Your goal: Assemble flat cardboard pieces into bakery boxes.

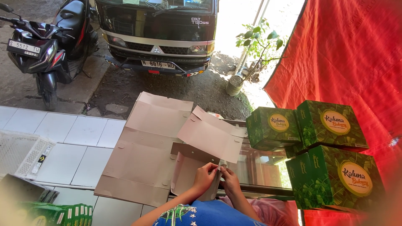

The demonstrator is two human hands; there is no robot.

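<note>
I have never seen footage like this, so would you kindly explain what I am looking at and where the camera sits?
There is no machine here: the single picture comes from a camera worn on a person's head, looking down at their own bare hands. The left hand and right hand together pinch a flap of a half-folded brown cardboard box. Beneath it lies a stack of flat brown box blanks on a white tiled ledge. To the right, finished green boxes are stacked against a red tarpaulin. A truck and scooter are parked beyond.

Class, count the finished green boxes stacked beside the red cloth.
3: one upper left, one upper right, one below in front. More may be hidden behind.
</note>
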